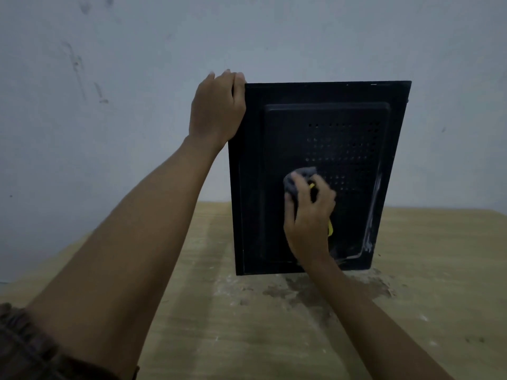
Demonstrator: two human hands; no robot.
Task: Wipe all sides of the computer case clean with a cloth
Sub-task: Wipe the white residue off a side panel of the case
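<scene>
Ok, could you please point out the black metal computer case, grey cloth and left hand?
black metal computer case (277, 149): head view, side panel beside vent holes.
grey cloth (303, 172): head view, bunched upper end.
left hand (216, 111): head view, back of hand.

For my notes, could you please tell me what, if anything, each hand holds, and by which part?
The left hand grips the computer case by its top left corner; the right hand holds the bunched cloth.

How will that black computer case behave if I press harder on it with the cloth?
Probably apt to tip backward: the computer case stands tall and upright, likely why the left hand grips its top corner. It may also slide, since the table looks dusty.
</scene>
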